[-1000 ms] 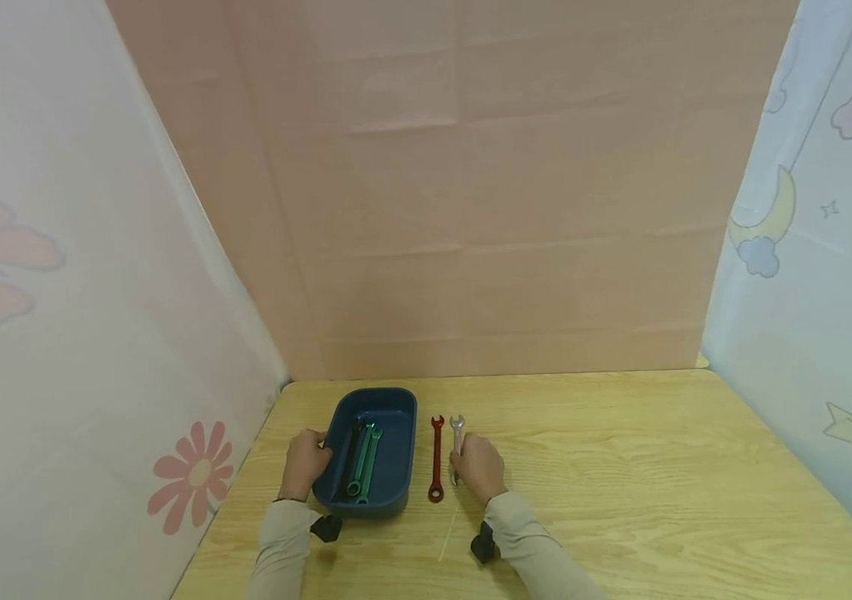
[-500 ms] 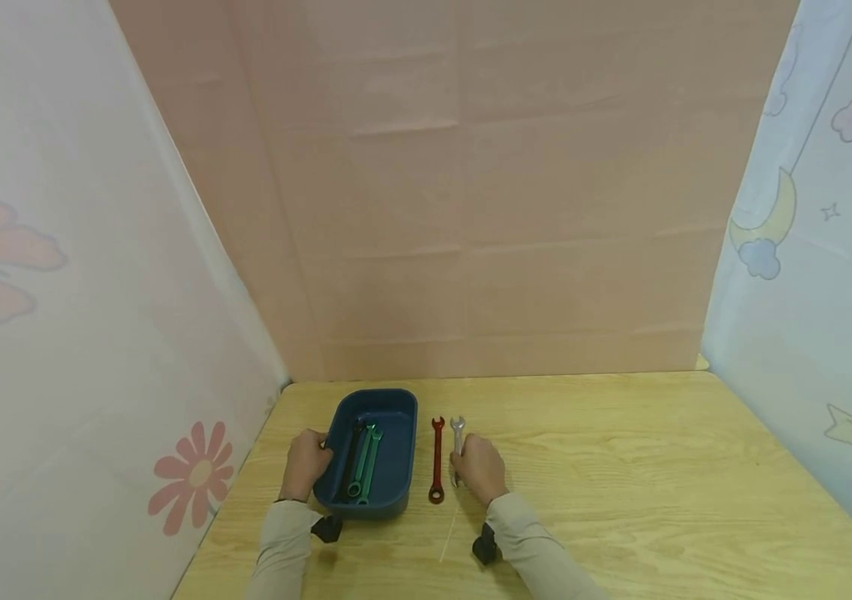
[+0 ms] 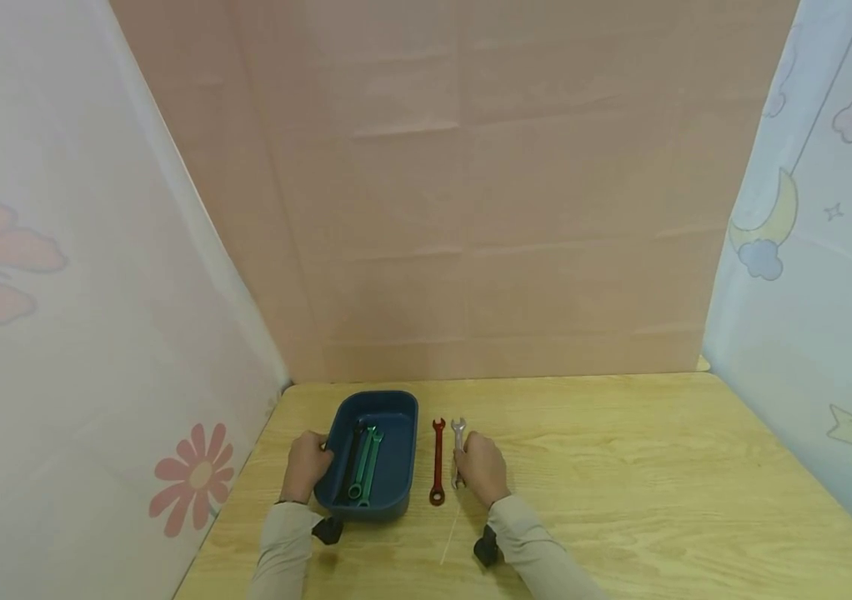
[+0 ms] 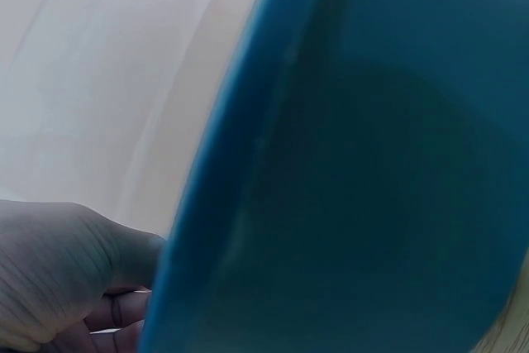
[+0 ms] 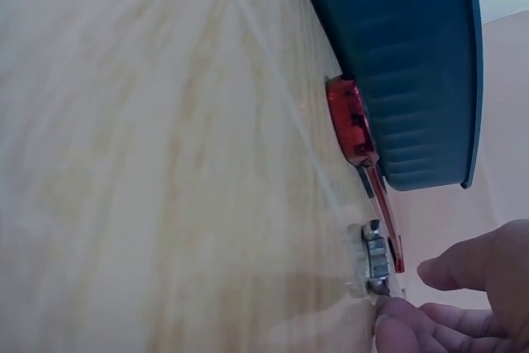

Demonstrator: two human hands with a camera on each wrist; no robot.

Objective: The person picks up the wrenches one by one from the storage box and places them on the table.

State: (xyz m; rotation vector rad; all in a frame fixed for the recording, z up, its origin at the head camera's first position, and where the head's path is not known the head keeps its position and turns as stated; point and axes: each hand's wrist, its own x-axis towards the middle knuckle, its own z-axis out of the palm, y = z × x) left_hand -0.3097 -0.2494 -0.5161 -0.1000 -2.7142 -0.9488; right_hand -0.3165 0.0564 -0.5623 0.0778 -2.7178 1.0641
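Observation:
My left hand (image 3: 308, 467) grips the left rim of a dark blue plastic tray (image 3: 396, 454); the left wrist view shows the thumb and fingers at its edge. Inside lie a black combination wrench (image 3: 352, 462) and two green wrenches (image 3: 370, 471). On the table, right of the tray, a red combination wrench (image 3: 438, 462) lies parallel to a silver wrench (image 3: 459, 437). My right hand (image 3: 483, 468) is over the silver wrench's right side, partly covering it. In the right wrist view, its fingers lie right beside the silver end (image 5: 377, 258), with the thumb held apart.
The wooden table (image 3: 621, 467) reaches to a tan cloth (image 3: 508, 250) at the back. Printed white cloths hang at both sides. A thin pale strip (image 3: 449, 537) runs along the tabletop below the silver wrench.
My right hand has shifted slightly right, and more of the silver wrench shows beside the thumb. My left hand and the tray hold their place.

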